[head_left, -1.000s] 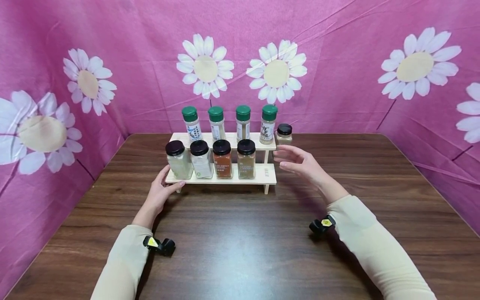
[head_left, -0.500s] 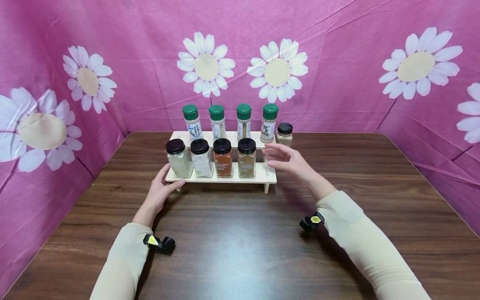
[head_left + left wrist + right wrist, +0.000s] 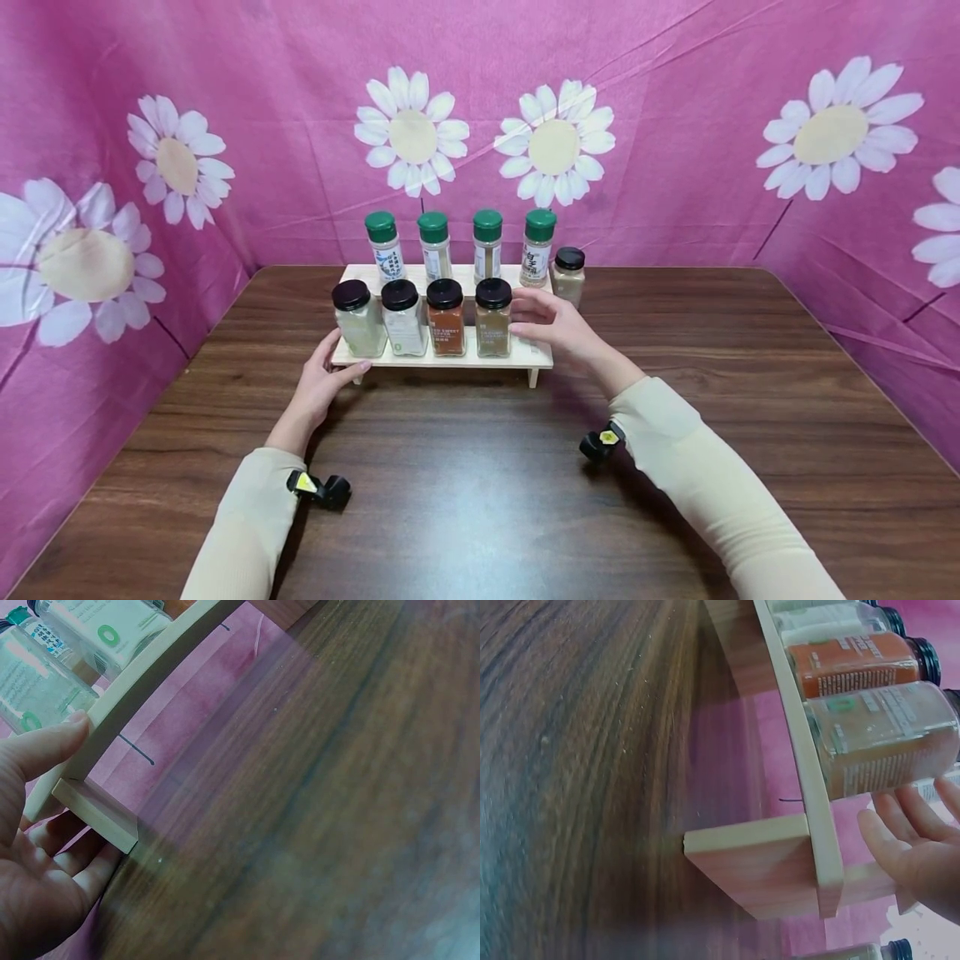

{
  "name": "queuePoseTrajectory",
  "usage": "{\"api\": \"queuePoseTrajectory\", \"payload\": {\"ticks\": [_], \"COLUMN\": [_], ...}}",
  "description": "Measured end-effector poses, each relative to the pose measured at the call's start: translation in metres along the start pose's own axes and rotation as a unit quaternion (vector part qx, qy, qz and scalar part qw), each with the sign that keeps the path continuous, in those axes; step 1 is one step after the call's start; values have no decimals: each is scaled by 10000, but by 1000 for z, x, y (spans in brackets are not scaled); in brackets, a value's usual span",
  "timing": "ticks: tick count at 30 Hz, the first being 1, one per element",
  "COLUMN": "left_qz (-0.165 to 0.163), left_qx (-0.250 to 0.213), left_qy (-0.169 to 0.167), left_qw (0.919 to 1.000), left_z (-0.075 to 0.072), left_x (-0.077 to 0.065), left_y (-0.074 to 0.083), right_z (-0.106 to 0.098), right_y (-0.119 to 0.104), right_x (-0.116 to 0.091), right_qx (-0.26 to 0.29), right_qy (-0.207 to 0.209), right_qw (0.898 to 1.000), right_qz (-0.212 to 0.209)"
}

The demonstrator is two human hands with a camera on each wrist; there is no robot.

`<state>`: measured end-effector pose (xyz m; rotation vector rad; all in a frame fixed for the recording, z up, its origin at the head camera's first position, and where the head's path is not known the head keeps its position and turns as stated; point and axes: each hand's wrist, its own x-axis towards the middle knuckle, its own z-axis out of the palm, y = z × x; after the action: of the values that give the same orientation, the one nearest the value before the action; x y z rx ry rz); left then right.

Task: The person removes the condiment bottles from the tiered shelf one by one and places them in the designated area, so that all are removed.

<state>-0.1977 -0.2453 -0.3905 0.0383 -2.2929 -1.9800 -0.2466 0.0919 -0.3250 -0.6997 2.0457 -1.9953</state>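
Observation:
A two-tier wooden spice rack (image 3: pixel 525 357) stands on the table. My left hand (image 3: pixel 318 387) holds its lower left end, the thumb on the front edge and the other fingers around the leg (image 3: pixel 101 814). My right hand (image 3: pixel 558 327) is over the lower tier's right end, fingers extended beside the brown ground cinnamon jar (image 3: pixel 492 325). In the right wrist view its fingertips (image 3: pixel 881 825) lie very close to that jar (image 3: pixel 885 739); contact is unclear. A red sweet pepper jar (image 3: pixel 446 325), a white-labelled jar (image 3: pixel 405 327) and a pale jar (image 3: pixel 360 327) line up leftward.
Several green-capped shakers (image 3: pixel 487 246) stand on the upper tier. Behind the rack's right end is another black-lidded jar (image 3: pixel 568 279), on the table. The dark wooden table (image 3: pixel 450 483) extends toward me, and a pink flowered cloth (image 3: pixel 480 50) hangs behind.
My right hand has moved left, from beyond the rack's right end to beside the cinnamon jar. The left hand keeps its place on the rack, and the jars have stayed put.

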Motion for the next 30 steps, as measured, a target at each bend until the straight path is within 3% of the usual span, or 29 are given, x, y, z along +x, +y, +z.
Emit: {"api": "queuePoseTrajectory", "payload": {"ticks": [7,10,17,30], "left_qz": [6,11,20,43], "left_qx": [19,8,-53,-38], "left_qy": [-7,-17,-11,-63], "left_qw": [10000,10000,10000,10000], "left_z": [-1,-1,0,-1], "left_x": [0,-1,0,0], "left_y": [-2,-2,-1,-2], "right_z": [10,14,13,24], "right_y": [4,9,32,9], "right_x": [4,7,17,10], "right_qx": [-4,10,592,357], "right_qy": [355,487,529,831], "right_qw": [9993,9988,9963,9959], "right_qz": [150,20,-337,76]}}
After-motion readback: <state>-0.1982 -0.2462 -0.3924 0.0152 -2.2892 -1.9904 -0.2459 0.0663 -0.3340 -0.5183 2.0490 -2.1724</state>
